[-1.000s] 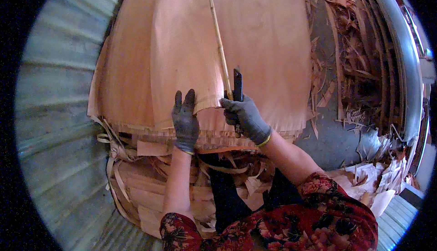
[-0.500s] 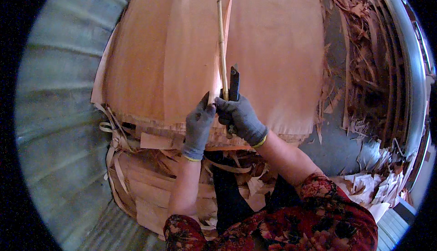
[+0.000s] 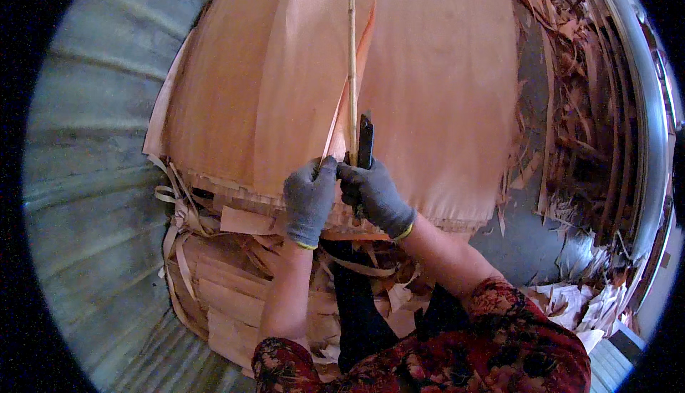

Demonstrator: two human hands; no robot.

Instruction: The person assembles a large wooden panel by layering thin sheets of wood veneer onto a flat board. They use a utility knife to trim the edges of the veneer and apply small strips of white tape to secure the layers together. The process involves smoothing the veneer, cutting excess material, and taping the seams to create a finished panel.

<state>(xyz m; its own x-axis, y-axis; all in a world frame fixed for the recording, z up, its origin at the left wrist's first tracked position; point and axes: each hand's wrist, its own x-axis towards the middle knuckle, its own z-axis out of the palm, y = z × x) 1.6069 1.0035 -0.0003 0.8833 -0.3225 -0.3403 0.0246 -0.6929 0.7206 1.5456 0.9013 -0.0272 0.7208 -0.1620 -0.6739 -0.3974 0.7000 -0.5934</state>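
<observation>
Wide reddish-tan wood veneer sheets [image 3: 435, 93] lie stacked in front of me. My left hand [image 3: 308, 200], in a grey knit glove, is closed on the near end of a lifted veneer edge [image 3: 334, 125], which curls up from the stack. Right beside it, my gloved right hand [image 3: 378, 197] is wrapped around a long thin bamboo stick [image 3: 352, 58] and a black box cutter-like tool [image 3: 366, 140]. The stick runs away from me over the sheets, while the tool points up from the fist. Its blade cannot be made out.
Corrugated metal sheeting [image 3: 107, 143] rises on the left. Torn veneer scraps [image 3: 571, 108] pile up along the right side, beyond a strip of grey floor [image 3: 524, 243]. More veneer pieces [image 3: 235, 286] and loose strips lie around my legs.
Both hands have come slightly nearer to me. The lifted veneer edge now stands more clearly apart from the stick, curling open to its left. The view has shifted a little.
</observation>
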